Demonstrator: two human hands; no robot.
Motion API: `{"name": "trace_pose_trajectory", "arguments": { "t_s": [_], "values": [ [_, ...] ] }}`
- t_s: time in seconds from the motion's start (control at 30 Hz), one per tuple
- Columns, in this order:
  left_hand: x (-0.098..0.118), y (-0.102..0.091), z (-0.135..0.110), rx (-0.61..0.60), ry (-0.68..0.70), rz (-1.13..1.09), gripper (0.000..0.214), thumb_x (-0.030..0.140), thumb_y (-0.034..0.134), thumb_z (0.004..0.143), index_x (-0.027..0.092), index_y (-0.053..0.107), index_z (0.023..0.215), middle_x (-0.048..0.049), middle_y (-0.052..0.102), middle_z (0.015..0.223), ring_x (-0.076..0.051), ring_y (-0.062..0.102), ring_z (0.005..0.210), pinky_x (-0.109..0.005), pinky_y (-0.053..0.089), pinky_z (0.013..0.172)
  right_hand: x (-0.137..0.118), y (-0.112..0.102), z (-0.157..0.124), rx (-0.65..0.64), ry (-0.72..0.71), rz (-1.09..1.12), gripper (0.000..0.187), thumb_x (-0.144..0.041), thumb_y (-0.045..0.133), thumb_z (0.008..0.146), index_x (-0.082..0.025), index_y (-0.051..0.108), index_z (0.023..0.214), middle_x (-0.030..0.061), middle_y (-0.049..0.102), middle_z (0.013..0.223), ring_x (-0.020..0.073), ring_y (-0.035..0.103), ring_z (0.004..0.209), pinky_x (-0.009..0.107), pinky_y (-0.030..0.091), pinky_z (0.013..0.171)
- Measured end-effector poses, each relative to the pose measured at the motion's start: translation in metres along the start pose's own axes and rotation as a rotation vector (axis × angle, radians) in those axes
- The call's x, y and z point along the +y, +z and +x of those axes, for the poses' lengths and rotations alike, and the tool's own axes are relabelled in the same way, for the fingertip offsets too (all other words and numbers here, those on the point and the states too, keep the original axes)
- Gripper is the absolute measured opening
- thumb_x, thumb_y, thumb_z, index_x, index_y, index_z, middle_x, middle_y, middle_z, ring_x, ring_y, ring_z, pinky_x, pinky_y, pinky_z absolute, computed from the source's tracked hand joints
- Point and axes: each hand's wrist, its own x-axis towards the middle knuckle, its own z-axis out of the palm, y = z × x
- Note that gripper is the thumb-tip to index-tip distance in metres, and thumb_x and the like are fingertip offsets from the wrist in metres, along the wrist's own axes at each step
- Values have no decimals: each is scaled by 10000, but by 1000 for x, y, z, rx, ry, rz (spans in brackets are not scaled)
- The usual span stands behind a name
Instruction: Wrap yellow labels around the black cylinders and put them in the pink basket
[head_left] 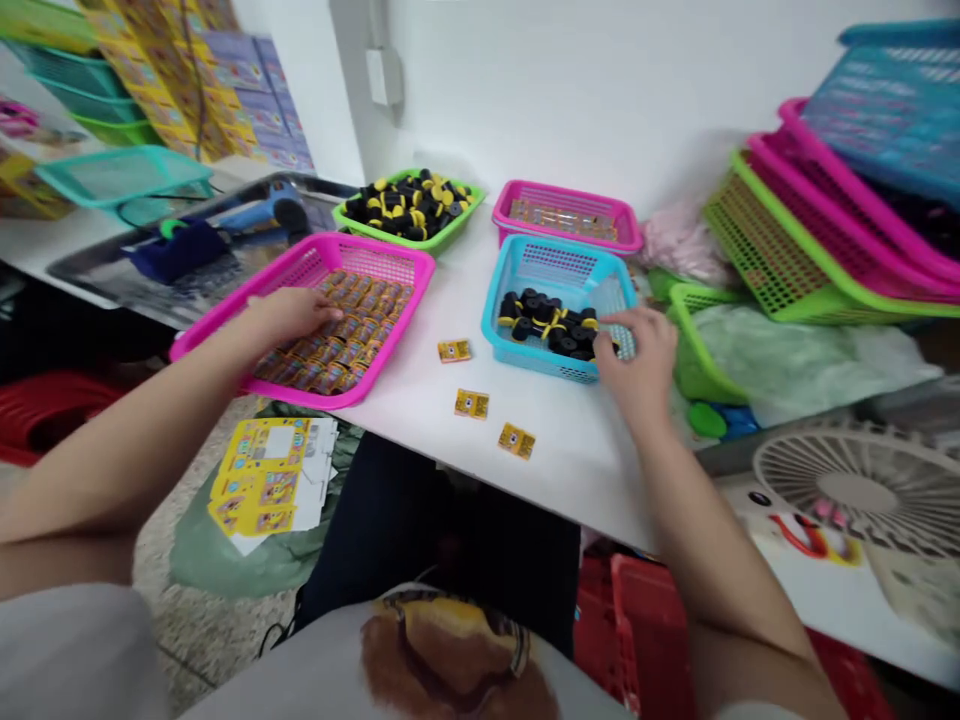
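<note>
My left hand (296, 315) reaches into a pink basket (379, 375), its fingers drawn together over rows of small wrapped cylinders (367, 300); anything between the fingertips is hidden. Inside a light blue basket (536, 358), black and yellow spools (536, 305) lie in a loose heap. My right hand (641, 355) is over that basket's right side, thumb and fingers apart beside the spools. Between the two baskets, three small yellow printed cards lie on the white table: a far card (454, 350), a middle card (471, 404) and a near card (517, 440).
Behind stand a green basket (442, 238) full of black and yellow spools and another pink basket (634, 240) with clear pieces. Stacked baskets (795, 230) lean at the right, above a fan (855, 490). A metal tray (90, 265) holds a blue tool (259, 212).
</note>
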Motion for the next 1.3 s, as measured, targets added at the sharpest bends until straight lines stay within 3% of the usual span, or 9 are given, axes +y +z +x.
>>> {"name": "trace_pose_trajectory", "arguments": {
  "t_s": [0.1, 0.17, 0.23, 0.33, 0.47, 0.7, 0.87, 1.1, 1.3],
  "values": [
    [54, -1, -17, 118, -44, 210, 411, 440, 449, 1055, 142, 717, 1151, -121, 724, 878, -383, 638, 1015, -826, 354, 970, 13, -1, 36, -385, 186, -124, 389, -338, 596, 868, -153, 737, 1179, 155, 747, 1183, 252, 715, 939, 398, 554, 901],
    [107, 11, -38, 143, 196, 230, 476, 432, 381, 1084, 138, 667, 1325, -182, 743, 1180, -376, 652, 1105, -702, 469, 994, 16, 1, 54, -692, 172, -298, 371, -435, 664, 849, -175, 775, 1089, 129, 788, 1067, 285, 731, 956, 384, 561, 855],
    [159, 38, -65, 42, 540, 98, 449, 376, 371, 1093, 132, 700, 1277, -158, 767, 1188, -288, 702, 1066, -506, 553, 1005, 11, 4, 67, -900, 96, -448, 372, -504, 719, 814, -206, 803, 1020, 112, 802, 1015, 307, 738, 988, 375, 563, 840],
    [215, 96, -105, -96, 727, 124, 433, 372, 486, 1070, 146, 659, 1395, -169, 643, 1483, -323, 656, 1293, -490, 547, 1071, -6, 11, 79, -1055, 76, -553, 302, -394, 816, 729, -210, 825, 968, 109, 806, 952, 304, 744, 948, 374, 572, 822],
    [239, 154, -140, -222, 664, 284, 714, 536, 661, 969, 107, 549, 1528, -210, 438, 1637, -410, 486, 1499, -599, 485, 1168, -21, 20, 83, -1112, 114, -573, 208, -170, 810, 652, -188, 831, 858, 106, 774, 799, 313, 743, 852, 413, 587, 781],
    [216, 153, -168, -75, 899, 366, 422, 32, 475, 989, 39, 685, 1355, -229, 685, 1376, -345, 713, 1259, -465, 636, 980, -9, -3, 68, -962, 119, -414, 249, -192, 745, 716, -206, 835, 947, 91, 805, 970, 302, 744, 984, 380, 583, 901],
    [202, 130, -156, -35, 1021, 76, 333, 21, 466, 987, 31, 751, 1160, -194, 800, 1147, -258, 809, 1018, -317, 658, 866, 2, -20, 39, -471, 236, 149, 359, -296, 585, 893, -166, 749, 1185, 71, 771, 872, 227, 760, 825, 354, 614, 799],
    [221, 107, -95, -142, 432, -948, 135, 284, 782, 866, 166, 722, 842, -55, 799, 843, -149, 771, 714, -186, 582, 559, 12, 19, -14, -33, 32, 654, 371, -561, 588, 954, -260, 689, 1147, 86, 655, 1214, 213, 717, 1046, 353, 672, 797],
    [251, 116, -27, 84, 318, -1140, 494, 630, 700, 907, 238, 422, 791, 101, 579, 504, -78, 541, 367, -191, 384, 382, 11, 23, -30, 77, -43, 779, 287, -534, 702, 909, -281, 735, 1041, 85, 626, 1118, 243, 662, 1099, 366, 700, 721]
  ]
}}
